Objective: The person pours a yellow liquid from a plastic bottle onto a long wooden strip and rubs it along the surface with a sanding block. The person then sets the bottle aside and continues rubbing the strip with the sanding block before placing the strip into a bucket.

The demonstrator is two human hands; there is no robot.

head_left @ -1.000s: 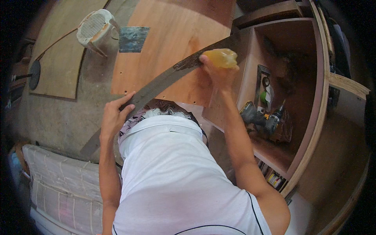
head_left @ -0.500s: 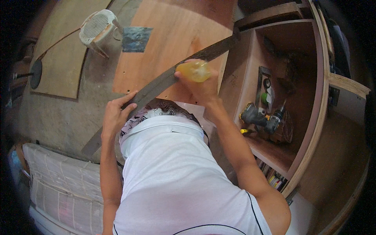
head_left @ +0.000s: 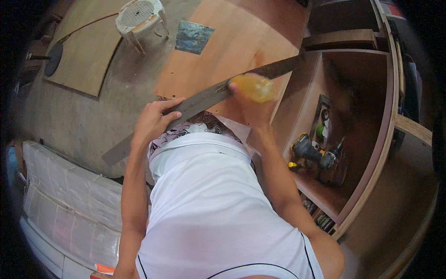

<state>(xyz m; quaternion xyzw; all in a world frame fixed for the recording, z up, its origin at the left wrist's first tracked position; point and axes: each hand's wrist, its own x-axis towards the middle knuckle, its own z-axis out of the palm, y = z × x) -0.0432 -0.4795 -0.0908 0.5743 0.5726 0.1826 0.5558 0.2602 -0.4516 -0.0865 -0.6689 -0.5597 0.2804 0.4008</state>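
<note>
A long, narrow grey-brown strip of wood (head_left: 202,103) slants across the front of my body, its far end by the open cabinet. My left hand (head_left: 155,120) grips its edge near the lower left, thumb on one side and fingers on the other. Over the strip's middle, my right hand (head_left: 255,109) is closed around a translucent yellow bottle (head_left: 254,88), blurred by motion. A rough, wet-looking patch shows on the strip just left of the bottle. The bottle's tip is not clear.
On the right, an open wooden cabinet (head_left: 302,88) holds a cordless drill (head_left: 313,151) and small items. Ahead lies a plywood sheet (head_left: 223,42) with a dark square piece (head_left: 194,37). A white stool (head_left: 139,18) stands far left; a plastic-wrapped stack (head_left: 69,200) is near left.
The view has shifted, so most things sit further right in it. My right hand with the bottle is slightly farther along the strip from my left hand, which keeps its grip.
</note>
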